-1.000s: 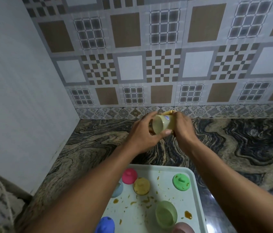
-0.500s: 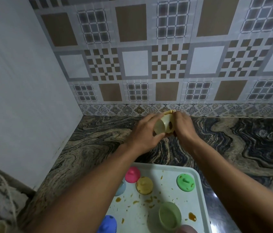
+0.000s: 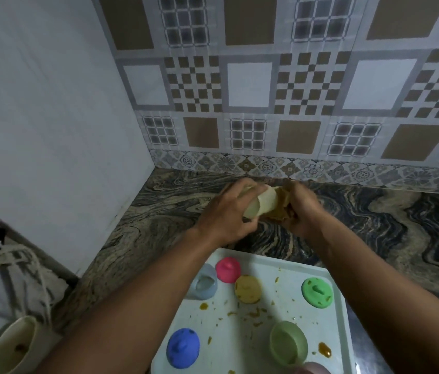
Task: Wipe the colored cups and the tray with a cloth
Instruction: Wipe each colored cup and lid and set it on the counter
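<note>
At the back of the counter (image 3: 159,211): both hands meet just in front of the tiled wall (image 3: 248,85), beyond the far edge of the tray (image 3: 240,333).
Left hand (image 3: 226,214): fingers and thumb curled round the pale yellow cup (image 3: 263,203), gripping its side.
Pale yellow cup: tipped on its side, open mouth turned toward the lower left, closed end toward the right hand.
Right hand (image 3: 302,209): closed on a bunched brownish cloth (image 3: 280,209), which it holds against the cup's closed end.
Cloth: touches the cup; how far it wraps round cannot be told.
Tray: white, lying on the counter below the forearms, spotted with orange-brown smears (image 3: 324,349) and crumbs.
Tray, far row: 1 grey-blue cup (image 3: 203,282) partly under the left forearm, 1 pink lid (image 3: 228,269) just beside it, 1 yellow lid (image 3: 247,288) touching the pink one, 1 green lid (image 3: 317,292) apart near the right rim.
Tray, near row: 1 blue lid (image 3: 183,348) at the left, 1 green cup (image 3: 288,342) upright at the right, 1 pinkish cup (image 3: 314,368) cut off by the bottom edge.
Lower left corner: 1 beige pot (image 3: 14,344), off the counter, beside the white side wall (image 3: 51,103).
</note>
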The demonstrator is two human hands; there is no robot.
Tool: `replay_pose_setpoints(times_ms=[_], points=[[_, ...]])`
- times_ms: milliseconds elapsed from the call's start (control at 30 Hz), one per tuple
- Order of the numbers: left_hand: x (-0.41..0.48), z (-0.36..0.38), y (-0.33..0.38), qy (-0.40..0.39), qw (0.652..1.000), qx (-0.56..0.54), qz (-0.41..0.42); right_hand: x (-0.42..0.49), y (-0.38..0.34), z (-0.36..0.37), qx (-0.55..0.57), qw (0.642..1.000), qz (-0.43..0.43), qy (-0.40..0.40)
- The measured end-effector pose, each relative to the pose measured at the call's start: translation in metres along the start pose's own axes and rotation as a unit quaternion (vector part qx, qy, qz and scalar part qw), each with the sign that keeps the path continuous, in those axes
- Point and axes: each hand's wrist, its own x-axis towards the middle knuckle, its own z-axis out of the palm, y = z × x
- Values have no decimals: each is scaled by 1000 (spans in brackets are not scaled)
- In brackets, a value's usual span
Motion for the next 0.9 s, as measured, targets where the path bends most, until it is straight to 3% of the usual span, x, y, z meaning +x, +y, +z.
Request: replay_pose_setpoints(times_ms=[133, 333, 500, 733, 900], points=[[-12, -8, -34, -39, 977, -43, -207, 16, 12, -16, 34, 998, 51, -5], [-46, 17, -82, -138, 937, -16, -321, 25, 43, -24, -36, 996, 82, -23], [-47, 39, -90, -175, 930, -12, -323, 24, 62, -27, -103, 990, 87, -42], [-45, 50, -93, -231, 913, 42, -335, 17, 58, -35, -115, 990, 79, -9], [-39, 37, -61, -198, 945, 72, -250, 16, 55, -42, -99, 993, 56, 28]])
